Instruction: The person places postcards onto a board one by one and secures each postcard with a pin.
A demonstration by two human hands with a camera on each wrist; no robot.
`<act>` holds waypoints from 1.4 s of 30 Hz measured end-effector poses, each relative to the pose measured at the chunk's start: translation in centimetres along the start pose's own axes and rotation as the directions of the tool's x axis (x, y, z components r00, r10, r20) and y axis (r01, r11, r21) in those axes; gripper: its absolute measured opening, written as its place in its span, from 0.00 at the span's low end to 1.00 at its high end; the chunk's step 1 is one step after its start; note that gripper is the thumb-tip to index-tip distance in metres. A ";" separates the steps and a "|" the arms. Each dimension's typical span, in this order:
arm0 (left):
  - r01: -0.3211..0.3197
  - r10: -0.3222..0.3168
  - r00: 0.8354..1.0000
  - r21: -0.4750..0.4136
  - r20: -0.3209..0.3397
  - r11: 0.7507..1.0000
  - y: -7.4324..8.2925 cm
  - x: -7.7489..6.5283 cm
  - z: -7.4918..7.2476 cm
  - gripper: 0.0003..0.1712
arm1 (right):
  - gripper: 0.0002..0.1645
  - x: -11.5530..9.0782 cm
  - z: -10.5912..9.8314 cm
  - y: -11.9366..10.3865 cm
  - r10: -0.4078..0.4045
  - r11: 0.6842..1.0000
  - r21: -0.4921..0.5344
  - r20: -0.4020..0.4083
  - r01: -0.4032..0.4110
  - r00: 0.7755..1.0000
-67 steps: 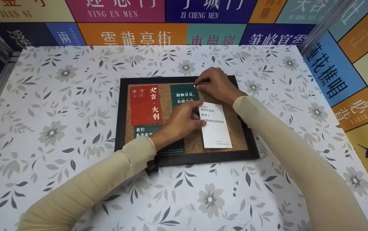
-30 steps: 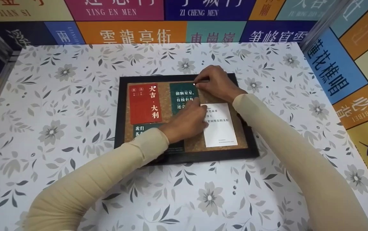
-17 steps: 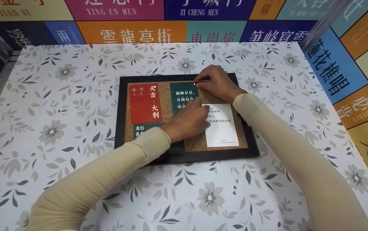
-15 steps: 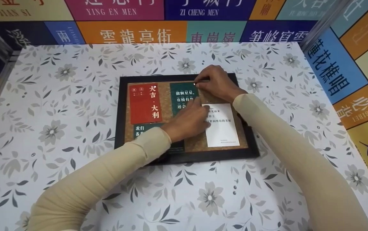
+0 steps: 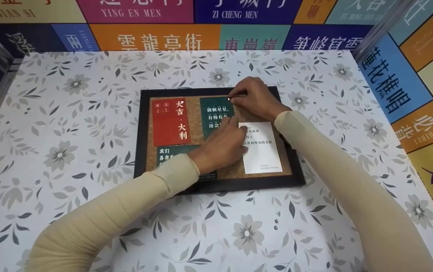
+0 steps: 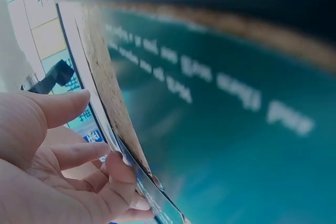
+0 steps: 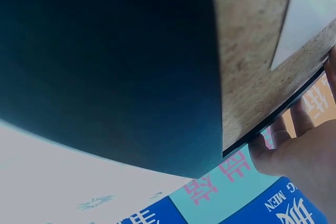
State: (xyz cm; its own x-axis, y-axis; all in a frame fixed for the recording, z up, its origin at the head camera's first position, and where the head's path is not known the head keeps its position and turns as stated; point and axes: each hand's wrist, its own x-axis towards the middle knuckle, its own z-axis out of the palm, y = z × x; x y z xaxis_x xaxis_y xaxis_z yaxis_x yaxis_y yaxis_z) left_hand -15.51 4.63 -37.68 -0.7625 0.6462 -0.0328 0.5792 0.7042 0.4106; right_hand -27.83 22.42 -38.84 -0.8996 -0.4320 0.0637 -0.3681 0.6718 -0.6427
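Note:
A cork board in a black frame (image 5: 254, 184) lies on the table under both hands. My right hand (image 5: 254, 97) pinches a small white pushpin (image 5: 228, 99) between thumb and index finger at the upper right corner of the tall green card (image 5: 212, 104). My left hand (image 5: 222, 145) rests on that card with extended fingers, its thumb side beside the white card (image 5: 262, 156). In the left wrist view the left thumb (image 6: 68, 107) stands apart from the other fingers. The right wrist view does not show the pin.
A red card (image 5: 169, 122) sits at the board's upper left, a white dot near its top right corner. Below it, another green card (image 5: 165, 153) is partly covered by the left arm. Floral cloth (image 5: 76, 151) surrounds the board. Colourful lettered panels (image 5: 156, 37) stand behind.
The left hand has come off the white card's left edge onto the green card. The white card has shifted slightly right. The right hand has kept its place at the pin.

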 end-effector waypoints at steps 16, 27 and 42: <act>0.072 -0.076 0.997 0.181 0.016 0.981 1.6 -1.9 1.0 0.37 | 0.10 -0.3 0.0 0.0 0.016 1.000 0.010 0.019 -0.016 1.000; 0.067 -0.075 0.996 0.137 0.054 0.988 1.5 -2.1 1.0 0.38 | 0.10 0.0 0.0 0.0 -0.017 0.999 -0.030 0.006 0.017 1.000; 0.068 -0.078 0.995 0.151 0.063 0.986 1.4 -1.9 1.1 0.39 | 0.10 -0.9 -0.3 -0.4 -0.011 0.997 -0.075 -0.004 0.010 1.000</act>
State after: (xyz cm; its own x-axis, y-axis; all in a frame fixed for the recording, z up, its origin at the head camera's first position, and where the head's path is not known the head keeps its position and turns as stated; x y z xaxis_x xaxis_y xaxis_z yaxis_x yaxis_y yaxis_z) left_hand -12.92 4.73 -37.99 -0.7860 0.6061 -0.1220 0.5626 0.7830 0.2652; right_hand -26.89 22.70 -38.42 -0.8967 -0.4365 0.0737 -0.3938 0.7105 -0.5831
